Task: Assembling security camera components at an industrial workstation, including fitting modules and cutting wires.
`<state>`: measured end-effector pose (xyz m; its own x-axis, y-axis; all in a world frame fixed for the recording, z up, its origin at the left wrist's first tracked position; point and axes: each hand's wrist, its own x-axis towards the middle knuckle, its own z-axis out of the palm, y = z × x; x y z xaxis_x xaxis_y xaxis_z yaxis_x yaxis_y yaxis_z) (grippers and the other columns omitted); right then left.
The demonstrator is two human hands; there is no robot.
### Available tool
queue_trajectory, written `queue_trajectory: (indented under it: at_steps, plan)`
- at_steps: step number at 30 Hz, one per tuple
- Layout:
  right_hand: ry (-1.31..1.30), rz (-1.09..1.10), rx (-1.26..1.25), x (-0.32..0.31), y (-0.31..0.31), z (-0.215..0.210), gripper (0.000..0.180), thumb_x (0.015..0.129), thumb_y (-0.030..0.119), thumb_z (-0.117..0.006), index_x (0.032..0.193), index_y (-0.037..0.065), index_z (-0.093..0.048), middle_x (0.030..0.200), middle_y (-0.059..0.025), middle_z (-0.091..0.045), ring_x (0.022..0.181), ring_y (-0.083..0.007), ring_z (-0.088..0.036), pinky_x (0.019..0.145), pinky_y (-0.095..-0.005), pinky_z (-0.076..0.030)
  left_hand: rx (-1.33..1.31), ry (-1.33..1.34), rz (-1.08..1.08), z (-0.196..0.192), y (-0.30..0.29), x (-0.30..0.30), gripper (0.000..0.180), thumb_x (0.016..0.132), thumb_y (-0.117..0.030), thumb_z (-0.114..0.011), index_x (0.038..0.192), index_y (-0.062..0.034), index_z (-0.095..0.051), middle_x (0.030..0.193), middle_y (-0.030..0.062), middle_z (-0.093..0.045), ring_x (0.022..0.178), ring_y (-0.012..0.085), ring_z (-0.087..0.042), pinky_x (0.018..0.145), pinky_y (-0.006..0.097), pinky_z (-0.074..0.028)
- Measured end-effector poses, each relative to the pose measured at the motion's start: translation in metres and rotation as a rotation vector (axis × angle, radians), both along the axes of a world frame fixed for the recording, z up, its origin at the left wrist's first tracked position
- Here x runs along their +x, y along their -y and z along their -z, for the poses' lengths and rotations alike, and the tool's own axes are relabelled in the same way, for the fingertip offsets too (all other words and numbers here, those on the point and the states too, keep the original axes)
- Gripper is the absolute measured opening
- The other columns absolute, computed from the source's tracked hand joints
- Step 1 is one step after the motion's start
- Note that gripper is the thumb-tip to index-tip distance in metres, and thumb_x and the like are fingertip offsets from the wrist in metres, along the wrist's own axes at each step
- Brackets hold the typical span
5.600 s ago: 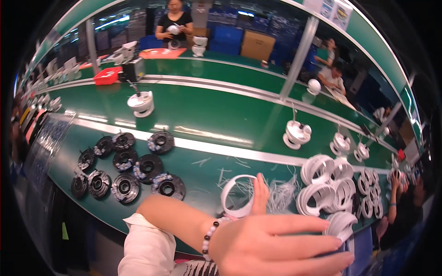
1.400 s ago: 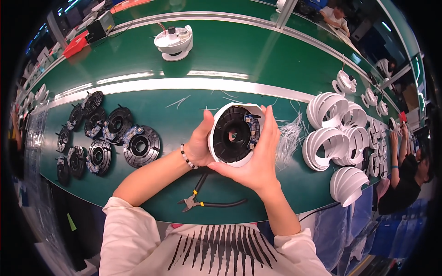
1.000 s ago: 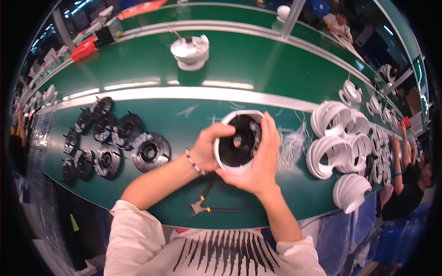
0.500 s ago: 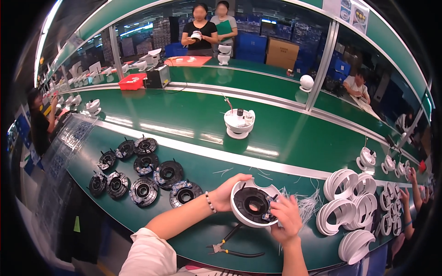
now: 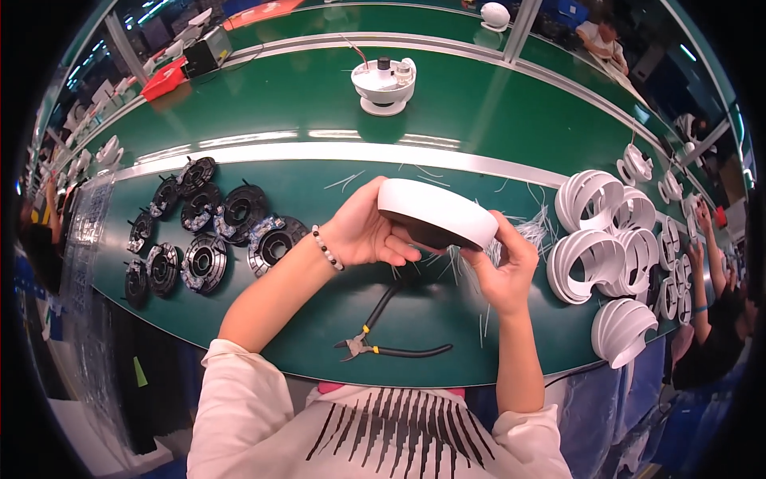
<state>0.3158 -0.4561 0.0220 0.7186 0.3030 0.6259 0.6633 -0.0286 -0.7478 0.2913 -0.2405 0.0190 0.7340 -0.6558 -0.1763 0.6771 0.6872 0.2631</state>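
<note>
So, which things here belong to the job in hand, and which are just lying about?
Seemingly part of the job:
White round housing, held by the left hand and right hand
Black discs
White curved shells

Seemingly just lying about:
Pliers, untouched
Loose white strips
Red bin

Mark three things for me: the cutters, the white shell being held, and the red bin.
Cutters (image 5: 358, 346): head view, on the metal head.
White shell (image 5: 435, 206): head view, on the outer side wall.
Red bin (image 5: 164, 79): head view, on its wall.
</note>
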Motion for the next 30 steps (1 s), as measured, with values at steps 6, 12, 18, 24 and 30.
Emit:
queue_trajectory:
  at_steps: [6,12,18,24,30]
  plan:
    - [0.079,-0.075,-0.199,0.007,0.012,0.000,0.044,0.058,-0.001,-0.066,0.100,-0.003,-0.054,0.095,-0.0106,-0.060,0.092,-0.0190,-0.055,0.090,-0.0315,-0.036,0.090,-0.016,-0.088,0.002,0.011,-0.008,0.048,0.085,-0.031,-0.031,0.119,0.0022,-0.039,0.091,0.0243,-0.057,0.063,0.0293,-0.062,0.052,0.034,-0.056]
    - [0.020,0.036,-0.245,-0.008,0.004,-0.006,0.079,0.056,0.016,-0.075,0.122,-0.001,-0.036,0.126,-0.0163,-0.039,0.115,-0.0277,-0.040,0.096,-0.0339,-0.031,0.403,0.194,-0.340,-0.016,-0.009,0.004,0.042,0.084,-0.030,-0.035,0.112,0.0013,-0.038,0.101,0.0210,-0.053,0.081,0.0342,-0.059,0.064,0.036,-0.054]
    - [0.228,-0.584,-1.048,-0.051,-0.005,-0.012,0.104,0.046,0.043,-0.076,0.128,0.004,-0.027,0.136,-0.0188,-0.017,0.127,-0.0333,-0.016,0.100,-0.0537,-0.012,0.896,0.190,-0.848,-0.026,-0.101,0.075,0.045,0.086,-0.031,-0.035,0.113,0.0042,-0.037,0.104,0.0210,-0.051,0.085,0.0310,-0.059,0.064,0.034,-0.054]
    - [0.302,-0.616,-1.219,-0.046,-0.008,0.006,0.104,0.043,0.044,-0.076,0.127,0.003,-0.029,0.131,-0.0174,-0.029,0.125,-0.0297,-0.022,0.100,-0.0542,-0.010,0.787,0.059,-1.010,0.039,-0.167,0.122,0.039,0.084,-0.028,-0.029,0.110,-0.0014,-0.041,0.095,0.0193,-0.056,0.072,0.0314,-0.060,0.048,0.033,-0.052]
    - [0.429,-0.615,-1.111,-0.045,0.002,0.007,0.068,0.055,0.035,-0.070,0.109,0.000,-0.049,0.096,-0.0103,-0.049,0.093,-0.0251,-0.047,0.098,-0.0509,-0.020,1.328,-0.090,-1.043,0.058,-0.184,0.127,0.057,0.084,-0.046,-0.036,0.129,-0.0168,-0.016,0.095,0.0158,-0.054,0.060,0.0266,-0.061,0.045,0.033,-0.052]
